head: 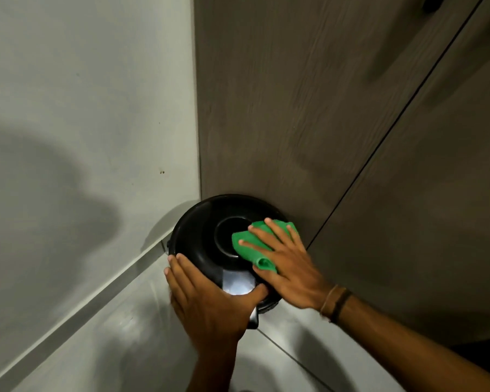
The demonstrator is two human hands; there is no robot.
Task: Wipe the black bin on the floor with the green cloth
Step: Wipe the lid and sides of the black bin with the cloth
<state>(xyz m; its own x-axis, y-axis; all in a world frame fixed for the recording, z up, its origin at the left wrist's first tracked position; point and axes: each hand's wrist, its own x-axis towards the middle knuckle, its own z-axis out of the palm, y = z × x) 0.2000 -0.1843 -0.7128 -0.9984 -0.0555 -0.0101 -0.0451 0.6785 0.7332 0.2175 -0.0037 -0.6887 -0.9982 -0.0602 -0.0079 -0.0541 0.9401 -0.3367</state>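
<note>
The round black bin (203, 236) stands on the floor in the corner, seen from above, its domed lid shiny with a round dip in the middle. My left hand (207, 304) grips the bin's near left rim, thumb across the front edge. My right hand (283, 261) lies flat on the green cloth (245, 246), fingers spread, pressing it onto the right side of the lid. The cloth is bunched, with a rolled fold near my thumb. Both hands hide the near part of the lid.
A pale wall (82, 123) stands to the left with a grey skirting (77, 315) along its base. Dark wood-grain cabinet doors (309, 108) rise directly behind and to the right of the bin. Glossy grey floor tiles (119, 343) lie in front.
</note>
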